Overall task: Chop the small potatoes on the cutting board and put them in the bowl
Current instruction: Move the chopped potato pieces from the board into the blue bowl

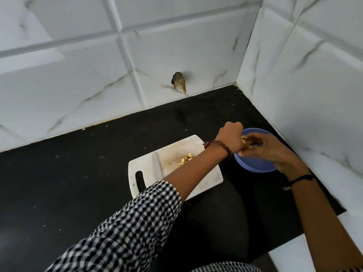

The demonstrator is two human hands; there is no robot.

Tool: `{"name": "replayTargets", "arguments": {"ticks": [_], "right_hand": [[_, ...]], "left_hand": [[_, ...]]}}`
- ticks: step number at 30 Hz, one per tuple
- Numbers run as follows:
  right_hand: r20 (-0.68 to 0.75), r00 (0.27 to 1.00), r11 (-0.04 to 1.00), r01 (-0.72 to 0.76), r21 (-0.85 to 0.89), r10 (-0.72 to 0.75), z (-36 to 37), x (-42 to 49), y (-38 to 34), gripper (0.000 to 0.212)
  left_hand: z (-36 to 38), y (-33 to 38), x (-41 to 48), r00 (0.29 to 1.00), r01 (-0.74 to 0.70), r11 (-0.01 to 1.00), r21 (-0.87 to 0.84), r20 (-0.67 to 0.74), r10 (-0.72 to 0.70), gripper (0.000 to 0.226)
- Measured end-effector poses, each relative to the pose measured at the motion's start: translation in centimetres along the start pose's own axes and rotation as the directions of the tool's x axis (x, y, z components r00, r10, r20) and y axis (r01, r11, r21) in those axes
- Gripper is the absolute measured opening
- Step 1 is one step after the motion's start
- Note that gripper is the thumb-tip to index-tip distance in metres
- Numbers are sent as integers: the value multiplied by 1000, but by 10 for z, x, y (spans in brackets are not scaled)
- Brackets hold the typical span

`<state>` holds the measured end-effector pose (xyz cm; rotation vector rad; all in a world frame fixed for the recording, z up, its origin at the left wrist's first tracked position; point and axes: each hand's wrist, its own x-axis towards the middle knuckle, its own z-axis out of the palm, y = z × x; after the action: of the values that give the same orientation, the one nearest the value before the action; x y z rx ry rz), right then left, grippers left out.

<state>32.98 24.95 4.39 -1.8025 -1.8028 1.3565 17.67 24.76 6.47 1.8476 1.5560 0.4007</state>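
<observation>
Potato pieces [186, 159] remain on the cutting board [206, 179], left of both hands. The left hand [229, 137], nearer them, is curled over the rim of the bowl [255, 166]; its contents cannot be told. The right hand [269, 152] is cupped round more pieces above the bowl.

On the black counter [78, 173] a white cutting board [206, 179] carries a pale knife [157, 165] and a small heap of potato pieces [186, 159]. Just right of it stands a blue bowl [255, 165]. The left grip [229, 137], on a checked sleeve [137, 222] with a beaded bracelet [218, 147], is curled at the bowl's rim. The right grip [263, 150] cups over the bowl. More chopped potato [245, 143] shows between them; which one holds it is unclear.
</observation>
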Motion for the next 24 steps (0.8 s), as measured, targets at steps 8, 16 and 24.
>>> {"name": "replayTargets", "arguments": {"ticks": [8, 16, 24], "right_hand": [[-26, 998, 992, -57, -115, 54, -9, -8, 11, 31], [-158, 986, 995, -60, -79, 47, -5, -22, 17, 46], [-355, 930, 992, 53, -114, -91, -10, -39, 28, 24]], "left_hand": [[19, 10, 9, 997, 9, 1000, 27, 75, -11, 14], [23, -7, 4, 991, -122, 992, 31, 52, 120, 35], [27, -29, -2, 972, 67, 998, -18, -223, -70, 20]]}}
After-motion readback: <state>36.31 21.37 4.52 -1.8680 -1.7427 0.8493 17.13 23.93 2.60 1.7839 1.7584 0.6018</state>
